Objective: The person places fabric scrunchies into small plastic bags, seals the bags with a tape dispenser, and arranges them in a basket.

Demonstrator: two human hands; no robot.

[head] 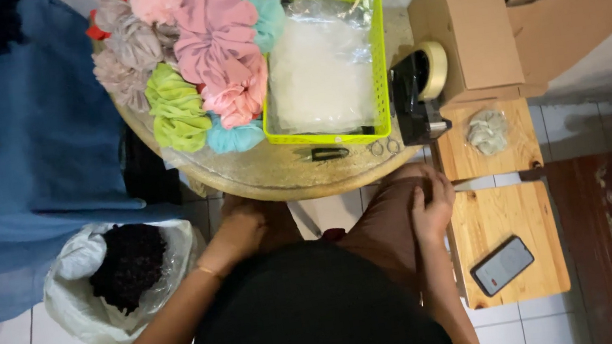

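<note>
My left hand rests on my left knee under the rim of the round table, fingers loosely curled, holding nothing. My right hand lies on my right knee beside the small wooden stand, also with nothing in it. On the table lies a heap of fabric scrunchies in pink, green, grey and teal, next to a lime green plastic basket filled with clear plastic bags.
A black tape dispenser and small scissors sit at the table's right edge. A cardboard box, a pale scrunchie and a phone lie on wooden stands. A white bag of dark scrunchies stands on the floor at left.
</note>
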